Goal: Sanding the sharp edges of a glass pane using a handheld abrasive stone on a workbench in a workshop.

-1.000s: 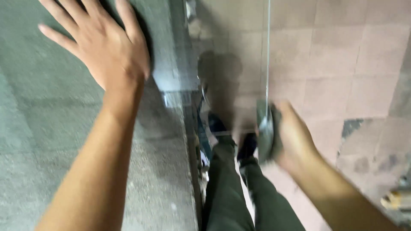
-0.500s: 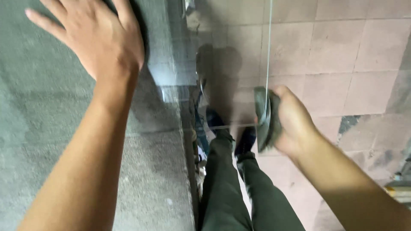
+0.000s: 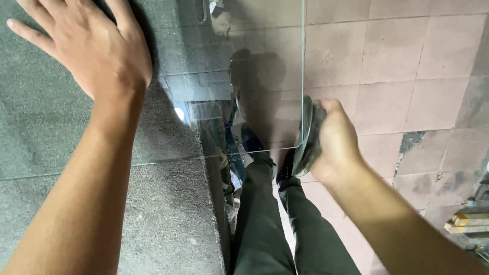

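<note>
A clear glass sheet [image 3: 244,66] lies on a grey carpeted tabletop [image 3: 168,219] and overhangs its right edge above the floor. My left hand [image 3: 94,46] rests flat on the glass at the upper left, fingers spread, holding nothing. My right hand [image 3: 333,140] grips a dark, flat block-shaped tool [image 3: 307,137] pressed against the glass sheet's right edge near its front corner. Below the glass I see my own legs in dark trousers [image 3: 275,219] and dark shoes.
Pinkish floor tiles [image 3: 387,61] cover the ground to the right, with a broken patch [image 3: 412,140]. Some stacked pale strips [image 3: 466,221] lie at the right edge. A bright light reflection [image 3: 179,113] shows on the glass.
My right hand with the tool has slid a little farther away along the glass edge. My left hand stays flat on the glass.
</note>
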